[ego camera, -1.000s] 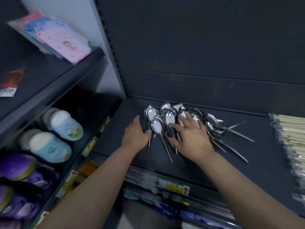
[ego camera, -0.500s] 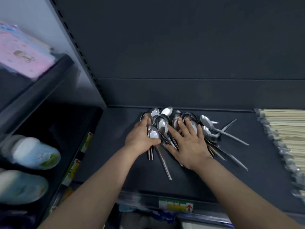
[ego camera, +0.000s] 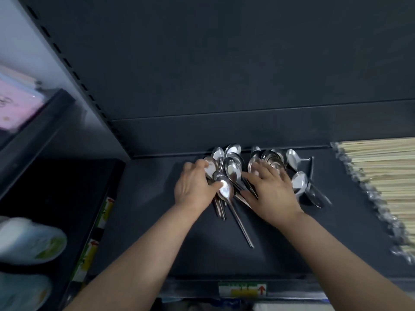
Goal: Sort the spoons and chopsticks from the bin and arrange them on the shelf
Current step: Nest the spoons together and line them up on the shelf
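The left hand (ego camera: pixel 194 187) rests, fingers relaxed, on the left edge of the spoons (ego camera: pixel 232 170); the right hand (ego camera: pixel 271 194) lies spread flat over their middle. Chopsticks (ego camera: pixel 381 176) lie well right of it.

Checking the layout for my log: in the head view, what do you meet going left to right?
In order: pale slipper → yellow shelf label → left hand → right hand → wrapped chopsticks. The spoon pile overlaps both hands, so it is left out.
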`<state>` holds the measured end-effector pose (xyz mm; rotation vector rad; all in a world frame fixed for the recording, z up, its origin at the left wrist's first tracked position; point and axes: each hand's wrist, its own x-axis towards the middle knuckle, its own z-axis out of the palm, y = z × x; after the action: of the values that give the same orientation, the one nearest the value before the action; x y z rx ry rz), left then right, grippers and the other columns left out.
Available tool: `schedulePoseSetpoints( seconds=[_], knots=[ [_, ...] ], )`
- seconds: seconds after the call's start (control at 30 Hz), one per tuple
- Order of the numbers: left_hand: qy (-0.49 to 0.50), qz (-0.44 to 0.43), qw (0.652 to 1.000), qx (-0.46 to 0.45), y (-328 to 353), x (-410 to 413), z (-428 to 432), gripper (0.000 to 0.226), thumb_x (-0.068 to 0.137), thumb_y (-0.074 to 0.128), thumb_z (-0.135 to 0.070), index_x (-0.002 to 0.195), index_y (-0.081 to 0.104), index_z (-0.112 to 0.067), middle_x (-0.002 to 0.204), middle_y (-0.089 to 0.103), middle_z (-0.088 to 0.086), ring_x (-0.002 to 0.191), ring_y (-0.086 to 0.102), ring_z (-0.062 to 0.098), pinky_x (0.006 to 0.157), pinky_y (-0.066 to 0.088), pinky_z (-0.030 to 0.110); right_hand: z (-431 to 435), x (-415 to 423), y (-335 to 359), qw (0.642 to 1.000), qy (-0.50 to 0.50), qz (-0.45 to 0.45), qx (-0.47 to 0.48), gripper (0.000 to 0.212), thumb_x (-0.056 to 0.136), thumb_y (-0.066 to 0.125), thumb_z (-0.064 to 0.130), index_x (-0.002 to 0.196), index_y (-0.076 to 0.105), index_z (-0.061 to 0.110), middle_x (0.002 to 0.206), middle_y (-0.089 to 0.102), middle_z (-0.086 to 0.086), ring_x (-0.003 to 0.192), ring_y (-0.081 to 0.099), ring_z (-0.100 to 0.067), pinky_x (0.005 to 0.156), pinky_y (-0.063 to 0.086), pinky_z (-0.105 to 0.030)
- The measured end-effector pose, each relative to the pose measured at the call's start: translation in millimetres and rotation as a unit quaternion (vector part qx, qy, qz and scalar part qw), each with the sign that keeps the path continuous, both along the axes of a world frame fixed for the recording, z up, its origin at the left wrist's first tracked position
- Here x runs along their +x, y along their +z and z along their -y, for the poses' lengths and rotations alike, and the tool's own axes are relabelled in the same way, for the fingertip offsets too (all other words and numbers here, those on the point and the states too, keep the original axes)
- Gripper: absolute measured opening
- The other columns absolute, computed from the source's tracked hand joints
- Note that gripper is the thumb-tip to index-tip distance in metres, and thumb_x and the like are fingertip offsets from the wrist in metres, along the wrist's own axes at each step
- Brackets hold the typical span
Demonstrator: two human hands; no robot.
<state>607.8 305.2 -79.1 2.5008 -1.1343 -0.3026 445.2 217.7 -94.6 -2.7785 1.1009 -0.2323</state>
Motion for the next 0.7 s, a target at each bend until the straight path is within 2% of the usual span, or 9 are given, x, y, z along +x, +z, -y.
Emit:
schedulePoseSetpoints(
  seconds=[0.07,0.13,0.23,0.37,0.47,0.6,0.7],
  knots=[
    [-0.005,0.042,0.998,-0.048,0.5,0.7,0.3,0.037,0.081,0.070,-0.047,0.112,0.058,-0.029,0.114,0.053,-0.003,0.104,0.057,0.019,0.077,0.048,0.033,-3.7,2.4,-1.9,0.996,-0.009,0.077,-0.047,0.025,0.077,0.074,0.030,0.102,0.072,0.027,0.115,0.065,-0.001,0.114,0.056,-0.027,0.088,0.045,-0.048],
    [-0.029,0.046,0.996,-0.074,0.9,0.2,3.1,0.027,0.081,0.070,-0.047,0.099,0.063,-0.028,0.103,0.058,-0.006,0.098,0.059,0.016,0.073,0.048,0.031,-7.0,3.2,-1.7,0.992,-0.015,0.119,-0.043,0.014,0.076,0.075,0.024,0.090,0.074,0.027,0.093,0.068,0.004,0.091,0.060,-0.026,0.074,0.048,-0.040],
    [-0.071,0.042,0.996,-0.021,1.3,-5.1,6.5,0.021,0.082,0.070,-0.046,0.092,0.067,-0.028,0.094,0.066,-0.009,0.091,0.061,0.015,0.071,0.049,0.030,-9.0,2.6,0.4,0.992,-0.006,0.125,-0.014,0.014,0.079,0.070,0.017,0.090,0.075,0.023,0.079,0.067,0.001,0.080,0.059,-0.029,0.066,0.051,-0.037],
    [-0.063,0.047,0.997,0.012,-1.1,-2.6,3.8,0.014,0.089,0.064,-0.037,0.088,0.070,-0.024,0.091,0.070,-0.008,0.091,0.065,0.017,0.072,0.053,0.031,-12.8,4.1,4.5,0.990,-0.017,0.134,0.032,0.015,0.086,0.062,0.026,0.096,0.073,0.023,0.084,0.067,0.001,0.089,0.057,-0.025,0.071,0.051,-0.037],
    [-0.071,0.041,0.997,0.015,1.3,-0.7,-0.2,0.019,0.089,0.061,-0.046,0.094,0.068,-0.029,0.094,0.070,-0.010,0.092,0.064,0.014,0.071,0.049,0.029,-16.2,4.7,6.4,0.990,-0.025,0.133,0.049,0.017,0.088,0.059,0.035,0.097,0.071,0.027,0.087,0.065,0.004,0.094,0.055,-0.020,0.074,0.050,-0.034],
    [-0.093,0.044,0.994,0.029,6.2,-9.6,-3.5,0.040,0.092,0.045,-0.060,0.096,0.070,-0.029,0.088,0.069,-0.007,0.089,0.064,0.018,0.066,0.046,0.029,-23.6,0.0,8.2,0.990,-0.033,0.116,0.068,0.022,0.085,0.059,0.052,0.091,0.068,0.033,0.083,0.060,0.013,0.090,0.053,-0.010,0.068,0.043,-0.026],
    [-0.114,0.022,0.992,0.046,6.5,-13.4,-6.1,0.043,0.085,0.049,-0.069,0.092,0.069,-0.032,0.089,0.069,-0.010,0.087,0.063,0.014,0.066,0.043,0.027,-24.4,-1.7,7.6,0.992,-0.035,0.099,0.075,0.018,0.090,0.055,0.040,0.095,0.069,0.029,0.090,0.063,0.009,0.094,0.057,-0.014,0.067,0.041,-0.025]
  ],
)
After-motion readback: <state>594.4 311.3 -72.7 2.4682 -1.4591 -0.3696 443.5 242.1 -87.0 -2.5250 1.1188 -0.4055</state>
